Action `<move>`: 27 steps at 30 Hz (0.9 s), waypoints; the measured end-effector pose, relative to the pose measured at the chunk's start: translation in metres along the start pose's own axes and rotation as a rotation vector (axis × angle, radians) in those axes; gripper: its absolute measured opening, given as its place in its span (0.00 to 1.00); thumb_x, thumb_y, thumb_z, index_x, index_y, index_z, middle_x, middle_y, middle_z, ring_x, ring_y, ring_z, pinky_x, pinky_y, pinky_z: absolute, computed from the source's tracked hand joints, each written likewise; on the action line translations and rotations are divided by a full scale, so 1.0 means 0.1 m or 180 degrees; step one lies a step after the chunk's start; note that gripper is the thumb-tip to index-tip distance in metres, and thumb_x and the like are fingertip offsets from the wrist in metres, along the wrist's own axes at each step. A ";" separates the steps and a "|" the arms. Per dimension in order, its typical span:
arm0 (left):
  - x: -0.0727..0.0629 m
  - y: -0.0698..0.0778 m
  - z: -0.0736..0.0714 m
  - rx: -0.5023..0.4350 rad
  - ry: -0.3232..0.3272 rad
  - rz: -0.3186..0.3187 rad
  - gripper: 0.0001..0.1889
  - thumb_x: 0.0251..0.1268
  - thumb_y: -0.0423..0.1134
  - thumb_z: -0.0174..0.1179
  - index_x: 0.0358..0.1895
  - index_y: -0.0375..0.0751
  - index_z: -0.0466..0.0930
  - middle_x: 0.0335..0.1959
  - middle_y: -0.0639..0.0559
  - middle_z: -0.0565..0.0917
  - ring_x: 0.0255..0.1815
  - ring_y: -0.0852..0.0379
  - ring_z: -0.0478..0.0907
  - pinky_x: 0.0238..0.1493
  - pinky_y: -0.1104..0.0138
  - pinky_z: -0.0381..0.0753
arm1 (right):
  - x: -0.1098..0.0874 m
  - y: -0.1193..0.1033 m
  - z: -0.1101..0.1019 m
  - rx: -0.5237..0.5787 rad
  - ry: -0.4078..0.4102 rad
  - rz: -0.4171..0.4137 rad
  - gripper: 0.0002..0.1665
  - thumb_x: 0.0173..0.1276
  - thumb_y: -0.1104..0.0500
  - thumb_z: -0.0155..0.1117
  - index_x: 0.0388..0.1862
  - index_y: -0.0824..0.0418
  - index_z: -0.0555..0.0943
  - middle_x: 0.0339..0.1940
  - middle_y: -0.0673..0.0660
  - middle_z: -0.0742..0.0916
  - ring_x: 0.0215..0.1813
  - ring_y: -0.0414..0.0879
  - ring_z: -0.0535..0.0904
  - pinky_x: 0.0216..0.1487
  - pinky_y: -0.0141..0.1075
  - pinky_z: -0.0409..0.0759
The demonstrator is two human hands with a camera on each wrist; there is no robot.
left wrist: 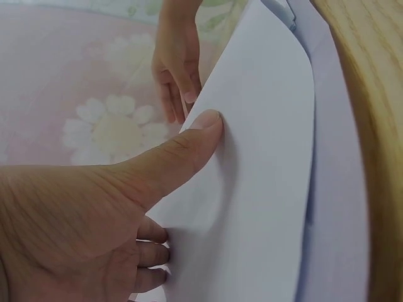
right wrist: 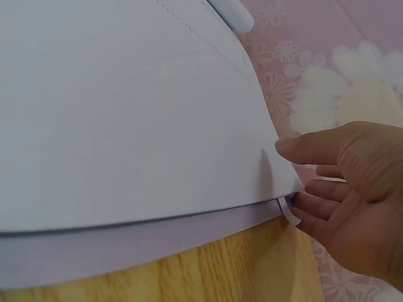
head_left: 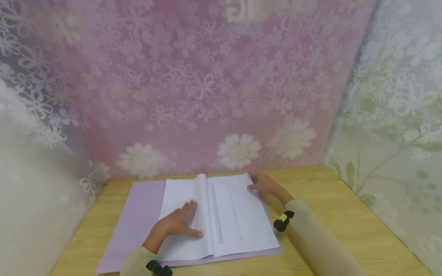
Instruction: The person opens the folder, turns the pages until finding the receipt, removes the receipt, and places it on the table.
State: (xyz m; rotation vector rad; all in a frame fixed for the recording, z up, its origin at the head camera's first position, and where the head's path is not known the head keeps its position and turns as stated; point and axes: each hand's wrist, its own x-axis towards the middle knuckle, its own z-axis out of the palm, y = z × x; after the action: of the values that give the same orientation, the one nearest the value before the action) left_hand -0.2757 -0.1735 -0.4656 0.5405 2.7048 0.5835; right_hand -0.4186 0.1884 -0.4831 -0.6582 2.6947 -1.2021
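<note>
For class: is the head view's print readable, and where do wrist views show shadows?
Head view: print too small and blurred to read; left wrist view: soft shadow on the paper by the left hand; right wrist view: small shadow near the right hand.

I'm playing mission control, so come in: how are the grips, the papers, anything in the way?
Left grip resting on left side of papers. Right grip at their far right corner. Papers open on purple cover. No obstacle seen.

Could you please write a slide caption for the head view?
Left hand resting on white pages in an open lilac folder, right hand at their far right corner.
</note>
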 end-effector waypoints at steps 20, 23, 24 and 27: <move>0.01 0.00 -0.04 -0.0018 -0.0001 -0.0014 0.62 0.54 0.63 0.73 0.81 0.30 0.48 0.83 0.34 0.52 0.84 0.36 0.50 0.80 0.41 0.55 | 0.27 0.01 -0.07 -0.0378 0.0067 0.0020 0.39 0.67 0.65 0.71 0.75 0.70 0.67 0.70 0.74 0.75 0.72 0.71 0.70 0.73 0.62 0.69; 0.02 -0.02 -0.03 -0.0021 -0.0035 -0.0029 0.62 0.54 0.63 0.73 0.81 0.31 0.48 0.83 0.35 0.52 0.84 0.37 0.50 0.80 0.41 0.56 | 0.25 -0.01 -0.07 -0.0364 -0.0031 0.0064 0.41 0.69 0.65 0.69 0.77 0.69 0.64 0.73 0.73 0.73 0.74 0.71 0.68 0.73 0.61 0.69; 0.02 -0.02 -0.02 -0.0013 -0.0042 -0.0033 0.62 0.54 0.63 0.73 0.81 0.31 0.48 0.83 0.35 0.52 0.84 0.37 0.50 0.80 0.41 0.56 | 0.23 -0.02 -0.07 -0.0335 -0.0049 0.0075 0.41 0.69 0.65 0.68 0.78 0.68 0.63 0.73 0.73 0.73 0.74 0.71 0.68 0.73 0.61 0.70; 0.03 -0.03 -0.01 0.0017 -0.0028 -0.0021 0.62 0.54 0.63 0.73 0.81 0.31 0.48 0.83 0.35 0.52 0.84 0.37 0.50 0.80 0.42 0.56 | 0.20 -0.07 -0.09 -0.0168 -0.0008 -0.0033 0.38 0.71 0.67 0.66 0.77 0.69 0.64 0.72 0.74 0.74 0.74 0.72 0.68 0.71 0.62 0.71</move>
State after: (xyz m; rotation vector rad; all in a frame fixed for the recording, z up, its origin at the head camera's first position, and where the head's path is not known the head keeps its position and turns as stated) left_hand -0.2799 -0.1752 -0.4669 0.5341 2.6998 0.5710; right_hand -0.4372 0.1820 -0.4705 -0.6808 2.7327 -1.1353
